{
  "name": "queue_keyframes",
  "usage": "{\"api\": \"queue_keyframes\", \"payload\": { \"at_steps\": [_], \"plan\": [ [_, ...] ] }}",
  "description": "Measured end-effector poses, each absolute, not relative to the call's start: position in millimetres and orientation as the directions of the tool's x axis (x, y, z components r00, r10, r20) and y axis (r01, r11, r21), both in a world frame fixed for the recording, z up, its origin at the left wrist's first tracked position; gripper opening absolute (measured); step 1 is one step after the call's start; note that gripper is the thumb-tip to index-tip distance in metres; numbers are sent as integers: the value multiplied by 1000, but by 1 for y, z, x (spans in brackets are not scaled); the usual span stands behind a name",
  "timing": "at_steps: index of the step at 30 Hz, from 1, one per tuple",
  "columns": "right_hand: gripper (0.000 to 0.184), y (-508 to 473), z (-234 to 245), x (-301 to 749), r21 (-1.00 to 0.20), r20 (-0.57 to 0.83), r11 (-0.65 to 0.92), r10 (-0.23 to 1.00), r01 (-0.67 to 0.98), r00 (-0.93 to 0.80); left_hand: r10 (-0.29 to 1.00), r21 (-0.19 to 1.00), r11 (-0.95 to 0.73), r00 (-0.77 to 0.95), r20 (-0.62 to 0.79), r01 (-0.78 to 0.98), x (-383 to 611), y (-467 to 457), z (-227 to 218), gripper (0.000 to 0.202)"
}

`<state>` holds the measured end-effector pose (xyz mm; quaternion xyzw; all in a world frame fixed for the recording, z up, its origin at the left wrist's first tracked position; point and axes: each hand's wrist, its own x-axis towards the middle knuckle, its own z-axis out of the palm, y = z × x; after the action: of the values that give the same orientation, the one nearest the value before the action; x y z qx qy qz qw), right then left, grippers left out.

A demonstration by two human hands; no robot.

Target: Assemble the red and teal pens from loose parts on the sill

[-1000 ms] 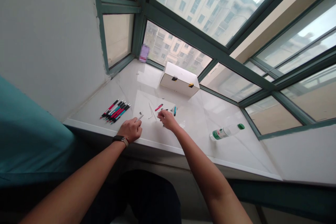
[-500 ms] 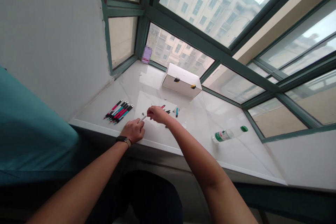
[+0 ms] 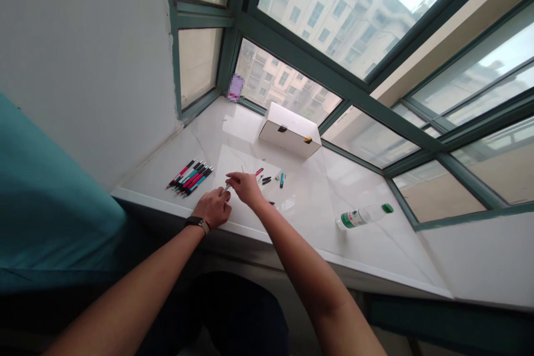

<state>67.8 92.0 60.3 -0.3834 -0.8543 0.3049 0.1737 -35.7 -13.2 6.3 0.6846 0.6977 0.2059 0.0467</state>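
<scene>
My left hand (image 3: 214,207) rests on the white windowsill (image 3: 367,245), fingers curled round a small pale pen barrel (image 3: 226,187) that sticks out towards the window. My right hand (image 3: 246,186) is right beside it, fingers pinched at the barrel's tip; what the pinch holds is too small to name. Both hands are over a white sheet of paper (image 3: 237,162). Loose pen parts (image 3: 269,178) in red, black and teal lie on the sheet just beyond my right hand. A row of several assembled pens (image 3: 189,176) lies to the left.
A white cardboard box (image 3: 289,130) stands further back near the window frame. A clear plastic bottle with a green cap (image 3: 362,214) lies on its side at the right. A wall rises on the left, and teal cloth (image 3: 45,206) fills the left edge.
My right hand moved left from the loose parts to the barrel in my left hand, and now pinches at its tip. My left hand stayed put.
</scene>
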Motion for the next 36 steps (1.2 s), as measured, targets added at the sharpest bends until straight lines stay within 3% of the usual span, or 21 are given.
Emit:
{"api": "queue_keyframes", "payload": {
  "at_steps": [6,14,26,30,36],
  "plan": [
    [46,36,32,85,-716,231,498,831,490,-506,970,391,-12,-84,227,921,-36,-13,3,19],
    [26,39,11,173,-603,337,370,921,706,-195,968,362,16,-105,229,932,-36,-12,1,18],
    [15,40,-2,172,-313,216,330,938,891,-272,952,353,43,-146,270,935,-34,-10,-7,28],
    [15,39,0,171,-267,171,312,946,912,-274,950,370,49,-158,269,928,-34,-9,-10,30],
    [11,40,-4,171,-263,223,323,937,909,-269,955,365,32,-137,265,930,-36,-9,-13,31]
  ]
}}
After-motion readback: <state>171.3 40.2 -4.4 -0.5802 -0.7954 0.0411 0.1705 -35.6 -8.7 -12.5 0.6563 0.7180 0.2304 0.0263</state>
